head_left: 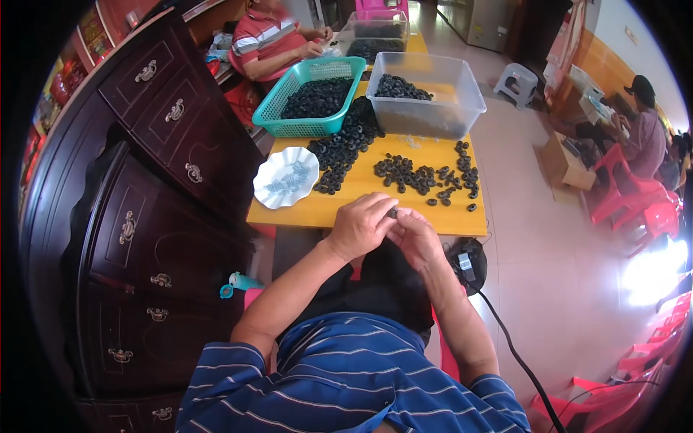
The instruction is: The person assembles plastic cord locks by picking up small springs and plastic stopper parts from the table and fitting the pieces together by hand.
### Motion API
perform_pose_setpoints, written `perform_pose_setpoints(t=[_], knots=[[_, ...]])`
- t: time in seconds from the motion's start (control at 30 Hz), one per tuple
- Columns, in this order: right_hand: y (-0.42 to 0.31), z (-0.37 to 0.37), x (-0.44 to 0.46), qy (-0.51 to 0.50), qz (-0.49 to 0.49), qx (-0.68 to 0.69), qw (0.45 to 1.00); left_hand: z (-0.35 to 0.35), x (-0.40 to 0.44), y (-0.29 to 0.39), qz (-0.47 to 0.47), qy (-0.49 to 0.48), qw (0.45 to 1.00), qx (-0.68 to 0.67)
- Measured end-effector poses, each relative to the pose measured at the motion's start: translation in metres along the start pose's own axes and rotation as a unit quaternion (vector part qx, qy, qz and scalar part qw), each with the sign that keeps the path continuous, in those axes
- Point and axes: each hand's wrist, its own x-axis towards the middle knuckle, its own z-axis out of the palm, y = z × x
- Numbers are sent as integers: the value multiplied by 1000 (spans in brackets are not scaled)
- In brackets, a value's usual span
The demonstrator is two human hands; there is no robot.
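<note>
Just over the table's front edge, my left hand (357,226) and my right hand (417,239) meet fingertip to fingertip. Both are closed in a pinch on a small black ring-shaped part (393,213), mostly covered by the fingers. Beyond them, loose black rings (404,173) lie scattered on the yellow table (289,213). A thicker heap of black rings (339,148) spreads to the left. Beside that heap, a white scalloped dish (267,169) holds small, pale, clear pieces too fine to make out.
Behind the heap stand a green basket (303,128) and a clear plastic bin (433,119), both with black rings inside. Across the table sits a person in a red striped shirt (267,40). A dark wooden cabinet (155,216) borders the left; a black cable (505,335) runs down at right.
</note>
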Motion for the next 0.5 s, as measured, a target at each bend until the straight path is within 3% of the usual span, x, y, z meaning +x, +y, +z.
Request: perform_pose_setpoints(t=[0.1, 0.2, 0.37, 0.5], knots=[[3, -4, 3, -4, 4, -11, 1000, -1, 0, 0, 2, -9, 1000, -2], [1, 6, -2, 54, 3, -35, 998, -2, -2, -2, 9, -22, 1000, 5], [7, -2, 2, 39, 9, -72, 997, -4, -6, -4, -10, -38, 999, 5], [8, 4, 0, 50, -12, -198, 979, -8, -9, -11, -36, -98, 994, -44]])
